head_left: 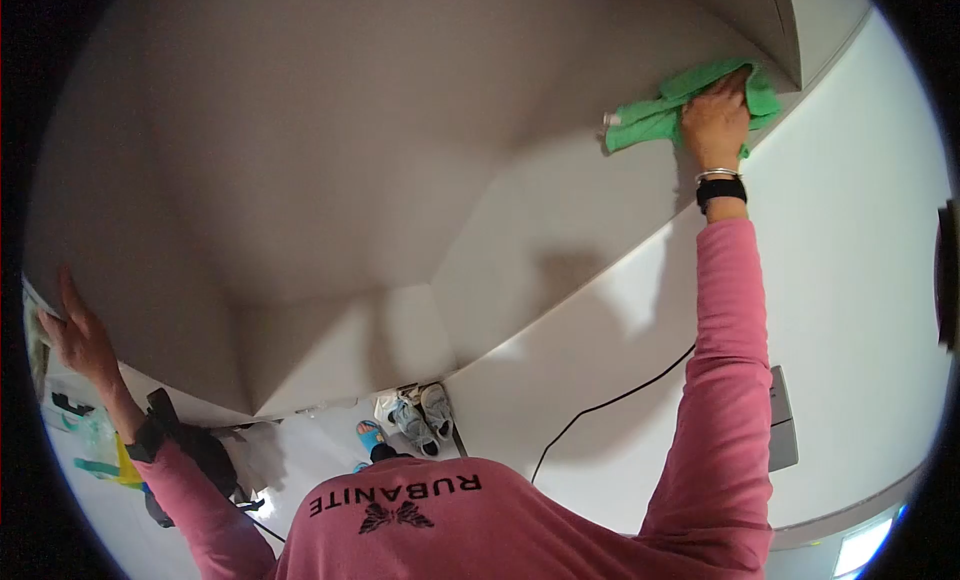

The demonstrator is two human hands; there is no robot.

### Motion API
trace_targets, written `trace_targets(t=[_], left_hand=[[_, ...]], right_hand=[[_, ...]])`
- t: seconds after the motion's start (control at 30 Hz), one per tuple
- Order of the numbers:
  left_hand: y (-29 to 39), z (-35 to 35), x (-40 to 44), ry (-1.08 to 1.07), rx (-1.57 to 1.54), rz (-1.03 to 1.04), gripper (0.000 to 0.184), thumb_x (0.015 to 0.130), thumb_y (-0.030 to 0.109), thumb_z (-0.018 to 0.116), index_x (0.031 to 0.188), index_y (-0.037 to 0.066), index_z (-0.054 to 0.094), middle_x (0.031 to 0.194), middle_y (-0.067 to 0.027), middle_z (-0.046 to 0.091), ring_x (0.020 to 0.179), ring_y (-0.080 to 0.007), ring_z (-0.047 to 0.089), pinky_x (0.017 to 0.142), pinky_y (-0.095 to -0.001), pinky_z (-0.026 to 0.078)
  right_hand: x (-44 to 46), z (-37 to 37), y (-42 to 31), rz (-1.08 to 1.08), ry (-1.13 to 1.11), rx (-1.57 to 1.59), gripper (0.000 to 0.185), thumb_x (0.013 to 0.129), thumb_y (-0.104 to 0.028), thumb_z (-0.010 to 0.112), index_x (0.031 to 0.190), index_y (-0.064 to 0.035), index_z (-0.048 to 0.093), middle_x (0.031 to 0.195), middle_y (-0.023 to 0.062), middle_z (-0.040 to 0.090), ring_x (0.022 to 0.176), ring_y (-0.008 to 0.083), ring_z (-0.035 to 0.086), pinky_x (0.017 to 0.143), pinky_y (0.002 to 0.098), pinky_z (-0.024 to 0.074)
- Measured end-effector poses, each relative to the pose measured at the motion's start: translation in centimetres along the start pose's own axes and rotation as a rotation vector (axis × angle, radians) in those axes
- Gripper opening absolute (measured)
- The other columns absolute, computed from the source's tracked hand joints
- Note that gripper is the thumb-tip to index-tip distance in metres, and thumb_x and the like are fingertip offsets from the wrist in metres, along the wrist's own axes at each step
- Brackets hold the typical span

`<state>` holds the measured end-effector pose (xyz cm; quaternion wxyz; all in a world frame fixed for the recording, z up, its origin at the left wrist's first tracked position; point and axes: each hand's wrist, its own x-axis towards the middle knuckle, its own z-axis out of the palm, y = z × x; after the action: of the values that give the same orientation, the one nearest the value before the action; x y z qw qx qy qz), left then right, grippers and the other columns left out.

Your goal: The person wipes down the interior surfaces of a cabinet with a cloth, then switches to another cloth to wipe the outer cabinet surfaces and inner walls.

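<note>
My right hand presses a green cloth against the inner side panel of a pale cabinet compartment, close to its upper right corner. Folds of the cloth cover part of the fingers, and one end of it hangs out to the left. Over at the far left, my left hand is open, its fingers spread against the compartment's left panel near its edge. Nothing shows in that hand. Both wrists wear dark bands.
Below the compartment are grey shoes and a blue slipper. A black bag stands at lower left. A black cable runs along the white wall, which carries a grey switch plate.
</note>
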<state>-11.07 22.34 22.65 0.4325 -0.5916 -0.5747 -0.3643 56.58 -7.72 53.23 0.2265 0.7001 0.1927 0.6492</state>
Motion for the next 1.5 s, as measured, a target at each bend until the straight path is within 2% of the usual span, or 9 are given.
trace_targets(t=[0.4, 0.63, 0.87, 1.03, 1.2, 1.3, 1.33, 1.43, 1.5], left_hand=[[1.6, -0.9, 0.4, 0.105, -0.843, -0.310, 0.026, 0.094, 0.014, 0.046, 0.116, 0.009, 0.058, 0.115, -0.0076, 0.057, 0.100, -0.0177, 0.057, 0.083, -0.0260, 0.044], [0.7, -0.9, 0.0, 0.094, -0.539, -0.091, 0.025, 0.093, 0.015, 0.048, 0.115, 0.005, 0.057, 0.115, -0.0070, 0.055, 0.102, -0.0201, 0.055, 0.085, -0.0284, 0.043], [1.3, -2.8, 0.9, 0.085, -0.303, 0.008, 0.027, 0.093, 0.011, 0.046, 0.119, 0.008, 0.055, 0.112, -0.0089, 0.054, 0.102, -0.0220, 0.054, 0.083, -0.0283, 0.044], [2.6, -3.8, 1.7, 0.129, -0.608, -0.102, 0.027, 0.093, 0.009, 0.047, 0.119, 0.006, 0.054, 0.112, -0.0103, 0.054, 0.100, -0.0214, 0.055, 0.082, -0.0274, 0.044], [2.4, -2.9, 0.9, 0.090, -0.761, -0.285, 0.025, 0.092, 0.006, 0.046, 0.114, 0.000, 0.057, 0.117, -0.0135, 0.052, 0.106, -0.0244, 0.050, 0.093, -0.0304, 0.037], [2.1, -2.3, 0.6, 0.094, -0.863, -0.297, 0.025, 0.093, 0.007, 0.045, 0.114, -0.001, 0.056, 0.114, -0.0138, 0.055, 0.104, -0.0244, 0.052, 0.091, -0.0301, 0.039], [2.3, -2.5, 0.7, 0.097, -0.866, -0.300, 0.025, 0.093, 0.007, 0.045, 0.114, -0.001, 0.056, 0.114, -0.0138, 0.055, 0.104, -0.0244, 0.052, 0.091, -0.0301, 0.039], [3.0, -2.7, 1.0, 0.138, -0.899, -0.346, 0.025, 0.092, 0.011, 0.050, 0.115, 0.001, 0.051, 0.108, -0.0111, 0.056, 0.097, -0.0177, 0.055, 0.082, -0.0277, 0.044], [2.2, -2.2, 0.7, 0.126, -0.881, -0.169, 0.025, 0.093, 0.014, 0.049, 0.114, 0.002, 0.053, 0.106, -0.0118, 0.056, 0.097, -0.0212, 0.055, 0.082, -0.0304, 0.044]], right_hand=[[-22.7, -0.2, -15.1, -0.595, -0.537, 0.267, 0.045, 0.086, -0.019, 0.044, 0.128, -0.0021, 0.045, 0.136, 0.0104, 0.040, 0.125, 0.0292, 0.037, 0.106, 0.0496, 0.0197], [-29.6, -0.5, -18.4, -0.760, -0.672, 0.393, 0.043, 0.086, -0.018, 0.044, 0.126, -0.0039, 0.047, 0.134, 0.0106, 0.042, 0.124, 0.0310, 0.037, 0.106, 0.0501, 0.0196], [-8.9, 1.5, -16.0, 0.278, -0.094, 0.803, 0.046, 0.083, -0.010, 0.043, 0.124, 0.0096, 0.041, 0.125, 0.0186, 0.048, 0.114, 0.0330, 0.046, 0.097, 0.0486, 0.0317], [-4.6, 3.9, -16.2, 0.073, 0.033, 0.302, 0.050, 0.079, -0.015, 0.048, 0.125, 0.0050, 0.044, 0.133, 0.0146, 0.042, 0.119, 0.0274, 0.041, 0.101, 0.0448, 0.0270], [-17.2, 6.5, -23.8, -0.518, -0.420, 0.189, 0.051, 0.091, -0.021, 0.034, 0.139, -0.0040, 0.026, 0.141, 0.0104, 0.033, 0.130, 0.0229, 0.029, 0.110, 0.0481, 0.0082], [-32.4, 9.7, -29.2, -0.549, -0.692, 0.551, 0.050, 0.093, -0.029, 0.036, 0.137, -0.0075, 0.030, 0.140, 0.0089, 0.035, 0.128, 0.0257, 0.031, 0.109, 0.0416, 0.0175], [-32.8, 4.8, -26.5, -0.986, -0.646, 0.232, 0.044, 0.091, -0.026, 0.041, 0.131, -0.0075, 0.039, 0.137, 0.0094, 0.039, 0.127, 0.0279, 0.033, 0.105, 0.0404, 0.0268], [-38.4, 4.0, -24.7, -0.999, -0.686, 0.390, 0.047, 0.087, -0.022, 0.041, 0.130, -0.0042, 0.042, 0.137, 0.0094, 0.038, 0.127, 0.0280, 0.032, 0.109, 0.0442, 0.0172], [-37.2, 3.6, -22.8, -0.531, -0.809, 0.768, 0.047, 0.084, -0.021, 0.044, 0.127, -0.0008, 0.044, 0.131, 0.0120, 0.044, 0.123, 0.0292, 0.037, 0.107, 0.0441, 0.0218]])
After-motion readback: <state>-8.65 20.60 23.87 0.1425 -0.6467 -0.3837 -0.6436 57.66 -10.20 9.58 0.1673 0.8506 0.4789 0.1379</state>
